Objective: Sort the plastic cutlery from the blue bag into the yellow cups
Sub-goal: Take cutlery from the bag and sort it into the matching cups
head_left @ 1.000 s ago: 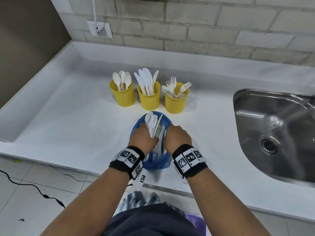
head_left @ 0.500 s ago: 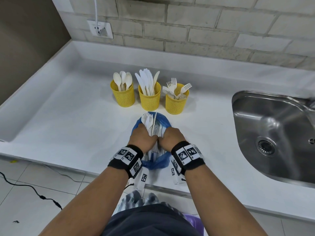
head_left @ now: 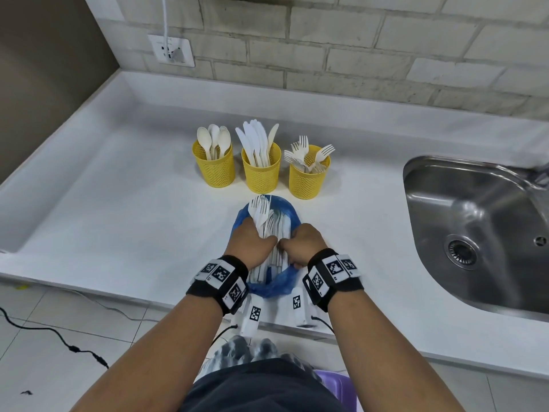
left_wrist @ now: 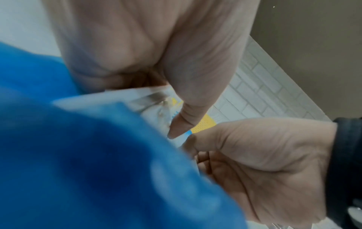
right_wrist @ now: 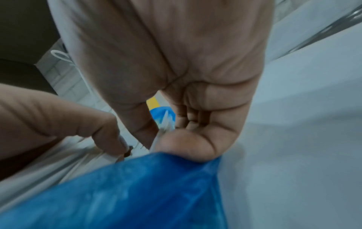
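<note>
A blue bag [head_left: 292,217] lies open on the white counter [head_left: 118,209], full of white plastic cutlery [head_left: 273,230]. My left hand [head_left: 252,243] grips a bundle of white forks [head_left: 259,208] whose tines point toward the cups. My right hand [head_left: 303,243] is curled on cutlery handles beside it, thumbs nearly touching. Behind the bag stand three yellow cups: the spoon cup [head_left: 214,165], the knife cup [head_left: 261,169] and the fork cup [head_left: 307,176]. In the left wrist view my left hand [left_wrist: 176,108] pinches white plastic over the bag [left_wrist: 78,155]. In the right wrist view my right hand [right_wrist: 176,124] holds cutlery at the bag's [right_wrist: 137,186] edge.
A steel sink [head_left: 475,233] is sunk into the counter at the right. A brick wall with a socket [head_left: 172,50] and white cable stands behind. The counter's front edge runs just under my wrists; tiled floor with a black cable [head_left: 53,334] lies below left.
Both hands have drawn closer together over the bag until the thumbs nearly meet. The forks in my left hand have shifted slightly left and lie flatter.
</note>
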The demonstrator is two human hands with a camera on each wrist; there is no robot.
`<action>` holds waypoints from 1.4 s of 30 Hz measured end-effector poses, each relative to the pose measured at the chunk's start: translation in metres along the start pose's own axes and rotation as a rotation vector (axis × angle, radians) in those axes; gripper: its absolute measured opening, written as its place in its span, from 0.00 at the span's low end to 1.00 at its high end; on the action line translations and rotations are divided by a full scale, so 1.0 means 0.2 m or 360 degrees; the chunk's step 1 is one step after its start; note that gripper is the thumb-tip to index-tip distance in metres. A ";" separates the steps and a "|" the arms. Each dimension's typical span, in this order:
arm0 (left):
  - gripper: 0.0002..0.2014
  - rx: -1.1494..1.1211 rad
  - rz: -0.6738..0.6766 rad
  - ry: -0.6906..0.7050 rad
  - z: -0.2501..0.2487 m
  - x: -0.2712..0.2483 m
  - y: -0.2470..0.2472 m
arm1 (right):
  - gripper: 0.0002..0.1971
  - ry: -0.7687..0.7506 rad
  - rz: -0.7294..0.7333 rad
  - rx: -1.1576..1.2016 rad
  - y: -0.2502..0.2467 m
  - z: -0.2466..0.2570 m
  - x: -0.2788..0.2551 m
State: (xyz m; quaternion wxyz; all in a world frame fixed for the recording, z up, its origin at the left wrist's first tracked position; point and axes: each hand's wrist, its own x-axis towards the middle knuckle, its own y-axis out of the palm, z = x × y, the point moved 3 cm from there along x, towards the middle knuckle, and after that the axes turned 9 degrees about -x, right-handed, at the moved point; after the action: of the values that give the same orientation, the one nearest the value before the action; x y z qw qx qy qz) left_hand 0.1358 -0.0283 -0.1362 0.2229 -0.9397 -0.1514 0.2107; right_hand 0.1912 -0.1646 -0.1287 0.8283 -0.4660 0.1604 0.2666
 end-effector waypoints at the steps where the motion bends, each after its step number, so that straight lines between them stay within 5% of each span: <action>1: 0.17 -0.0018 0.0002 0.0017 -0.01 -0.01 0.00 | 0.11 -0.0009 -0.0015 0.0008 0.00 0.00 0.00; 8: 0.11 -0.0121 0.0018 0.0117 -0.03 -0.04 -0.05 | 0.08 -0.0081 -0.0078 -0.0059 0.00 0.08 -0.02; 14: 0.23 -0.0249 0.0105 0.0156 -0.01 -0.07 -0.04 | 0.18 -0.0097 -0.0112 -0.0076 -0.01 0.02 -0.03; 25: 0.29 -0.0583 0.0077 0.0416 -0.01 -0.15 -0.13 | 0.14 -0.0052 -0.0119 -0.0010 0.07 0.10 -0.03; 35: 0.17 -0.0549 0.0017 0.0224 0.03 -0.05 -0.13 | 0.17 0.0005 -0.0109 0.0349 0.00 0.02 -0.06; 42: 0.25 -0.0301 -0.0045 0.0214 -0.01 -0.01 -0.05 | 0.10 -0.0058 -0.0133 0.0116 0.00 0.04 -0.04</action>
State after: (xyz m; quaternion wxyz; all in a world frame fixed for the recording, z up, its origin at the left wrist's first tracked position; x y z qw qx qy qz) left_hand 0.1324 -0.0209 -0.1281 0.1459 -0.9663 -0.1686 0.1287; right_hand 0.1861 -0.1599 -0.1199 0.8580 -0.4368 0.1352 0.2342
